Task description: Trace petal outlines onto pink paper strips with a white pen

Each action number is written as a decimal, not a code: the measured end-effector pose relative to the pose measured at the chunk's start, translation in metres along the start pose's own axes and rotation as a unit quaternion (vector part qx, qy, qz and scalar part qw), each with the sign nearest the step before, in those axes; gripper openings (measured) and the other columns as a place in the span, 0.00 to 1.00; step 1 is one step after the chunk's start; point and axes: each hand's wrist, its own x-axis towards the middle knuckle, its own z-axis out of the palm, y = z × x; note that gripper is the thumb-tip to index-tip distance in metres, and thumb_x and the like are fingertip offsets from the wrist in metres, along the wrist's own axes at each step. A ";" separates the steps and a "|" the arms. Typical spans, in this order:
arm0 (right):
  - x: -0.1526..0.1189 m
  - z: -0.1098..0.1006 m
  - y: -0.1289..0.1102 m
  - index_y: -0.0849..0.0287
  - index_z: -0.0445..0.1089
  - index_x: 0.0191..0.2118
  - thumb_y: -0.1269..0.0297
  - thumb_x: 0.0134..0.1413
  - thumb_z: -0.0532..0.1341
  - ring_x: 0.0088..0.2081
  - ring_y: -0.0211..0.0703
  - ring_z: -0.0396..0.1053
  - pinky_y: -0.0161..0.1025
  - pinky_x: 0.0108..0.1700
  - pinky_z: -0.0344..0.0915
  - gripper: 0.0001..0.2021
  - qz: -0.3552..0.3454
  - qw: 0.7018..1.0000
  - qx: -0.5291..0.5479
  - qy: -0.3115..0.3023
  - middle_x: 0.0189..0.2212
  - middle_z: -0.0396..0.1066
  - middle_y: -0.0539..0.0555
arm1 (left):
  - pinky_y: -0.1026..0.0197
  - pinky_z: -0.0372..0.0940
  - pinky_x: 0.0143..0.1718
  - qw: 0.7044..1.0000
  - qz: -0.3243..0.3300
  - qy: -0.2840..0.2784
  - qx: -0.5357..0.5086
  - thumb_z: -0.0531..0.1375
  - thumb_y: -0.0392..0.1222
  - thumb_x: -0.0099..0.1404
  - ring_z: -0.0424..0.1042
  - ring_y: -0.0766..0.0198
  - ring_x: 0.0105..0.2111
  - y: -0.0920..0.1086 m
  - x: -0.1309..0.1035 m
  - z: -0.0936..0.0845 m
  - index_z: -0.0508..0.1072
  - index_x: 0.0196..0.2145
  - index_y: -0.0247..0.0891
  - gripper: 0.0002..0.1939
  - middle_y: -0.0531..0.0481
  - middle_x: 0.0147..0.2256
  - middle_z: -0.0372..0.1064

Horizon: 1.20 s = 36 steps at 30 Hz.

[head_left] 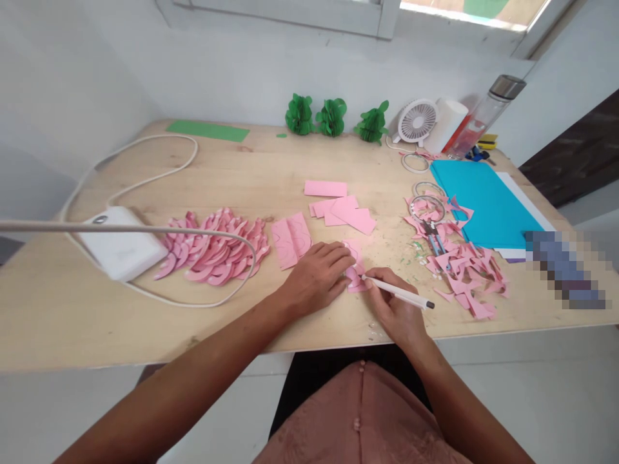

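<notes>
Clock centred on the small pink paper rectangle (358, 288), 12 toward the wall. It lies flat on the light wooden table (232, 325), partly under the left hand (316, 276), with a drawn curve on its near part.

Left fingers: close together, slightly bent, tips resting on the paper from 9. Can't tell if the thumb pinches anything; a second piece under the fingertips is possible, unclear.

Right hand (400, 317) comes in from about 4. Thumb and index pinch the slim white plastic pen with a dark end (401, 293) low, tip at the paper's right edge. Remaining fingers mostly hidden.

Handling, my read: paper is near weightless, fairly stiff for its size, but would crease if squeezed and skid if pushed sideways. Best hold: flat fingertip pressure on the left half, clear of the drawn line; lift by an edge. Pen looks light, rigid, maybe slick; pinch low on the barrel for control.

Around it: pink paper cards with drawn curves (291, 240) at 10, plain pink paper strips (325, 188) near 12, metal-and-blue scissors (435, 240) at 2, pink paper offcuts (476, 274) at 3.
</notes>
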 end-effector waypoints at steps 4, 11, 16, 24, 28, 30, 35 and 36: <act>-0.001 0.000 0.000 0.56 0.71 0.39 0.64 0.61 0.55 0.35 0.42 0.72 0.37 0.37 0.66 0.07 0.002 1.000 -0.007 0.001 0.33 0.76 0.53 | 0.49 0.61 0.53 1.000 -0.002 -0.002 0.005 0.53 0.37 0.67 0.66 0.53 0.54 0.000 0.000 -0.001 0.69 0.46 0.37 0.11 0.42 0.49 0.71; -0.001 0.000 0.001 0.56 0.71 0.39 0.64 0.61 0.55 0.35 0.42 0.72 0.38 0.38 0.66 0.07 0.001 1.000 -0.003 -0.002 0.33 0.76 0.53 | 0.50 0.61 0.52 1.000 0.009 0.003 0.009 0.53 0.37 0.68 0.66 0.53 0.53 0.001 0.001 -0.001 0.69 0.46 0.35 0.11 0.42 0.48 0.71; 0.000 -0.001 0.000 0.56 0.70 0.39 0.64 0.61 0.55 0.34 0.42 0.71 0.37 0.36 0.66 0.07 0.004 1.000 -0.004 0.000 0.32 0.76 0.53 | 0.50 0.61 0.51 1.000 0.002 0.004 0.019 0.54 0.37 0.67 0.66 0.53 0.51 0.002 0.001 -0.001 0.69 0.46 0.35 0.11 0.42 0.47 0.71; 0.000 0.000 -0.001 0.56 0.70 0.39 0.64 0.61 0.55 0.34 0.42 0.72 0.37 0.37 0.66 0.07 0.003 1.000 -0.008 -0.001 0.32 0.75 0.53 | 0.50 0.62 0.49 1.000 -0.003 0.006 0.025 0.53 0.38 0.67 0.67 0.52 0.49 0.002 0.000 -0.001 0.69 0.46 0.36 0.11 0.42 0.45 0.71; 0.000 0.000 0.000 0.56 0.70 0.39 0.64 0.61 0.56 0.34 0.42 0.71 0.37 0.37 0.66 0.07 0.010 1.000 -0.006 -0.004 0.32 0.75 0.52 | 0.50 0.62 0.49 1.000 -0.002 0.003 0.023 0.53 0.38 0.67 0.67 0.52 0.49 0.002 0.000 -0.001 0.69 0.46 0.36 0.11 0.42 0.46 0.70; 0.000 0.000 -0.001 0.56 0.70 0.39 0.65 0.61 0.56 0.35 0.43 0.72 0.37 0.37 0.66 0.07 0.011 1.000 -0.002 -0.004 0.33 0.75 0.53 | 0.50 0.62 0.49 1.000 -0.002 0.002 0.021 0.53 0.38 0.67 0.67 0.52 0.49 0.002 0.000 -0.001 0.69 0.45 0.35 0.11 0.41 0.46 0.70; 0.000 0.000 0.000 0.56 0.70 0.40 0.64 0.61 0.55 0.35 0.43 0.72 0.38 0.38 0.66 0.07 0.008 1.000 -0.004 -0.005 0.33 0.76 0.53 | 0.50 0.62 0.49 1.000 -0.004 -0.001 0.012 0.53 0.37 0.67 0.67 0.52 0.50 0.001 0.000 -0.001 0.69 0.45 0.36 0.10 0.41 0.46 0.70; 0.000 0.000 0.000 0.56 0.70 0.40 0.64 0.61 0.55 0.35 0.43 0.72 0.38 0.37 0.67 0.07 0.007 1.000 -0.006 -0.004 0.33 0.76 0.53 | 0.50 0.62 0.49 1.000 -0.004 -0.001 0.010 0.53 0.37 0.67 0.67 0.52 0.50 0.001 0.000 -0.001 0.69 0.45 0.36 0.10 0.41 0.46 0.70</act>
